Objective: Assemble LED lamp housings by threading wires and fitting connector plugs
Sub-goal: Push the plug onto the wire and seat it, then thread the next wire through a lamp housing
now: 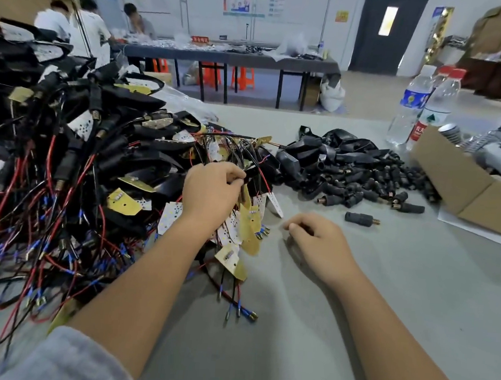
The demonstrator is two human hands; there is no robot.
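Note:
A big tangle of red and black wires with LED boards and black housings (67, 162) covers the table's left side. My left hand (210, 193) is closed on a bunch of thin wires (253, 172) at the pile's right edge, with several yellow and white LED boards (248, 222) hanging below it. My right hand (319, 242) rests on the grey table with fingers curled and nothing in them. A heap of black housings and connector plugs (348, 173) lies beyond it. One loose plug (360, 219) lies apart, near my right hand.
An open cardboard box (463, 187) stands at the right edge, with water bottles (412, 103) behind it. Loose wire ends with blue sleeves (241, 311) lie near my left forearm. People sit at a far table (229, 57) across the room.

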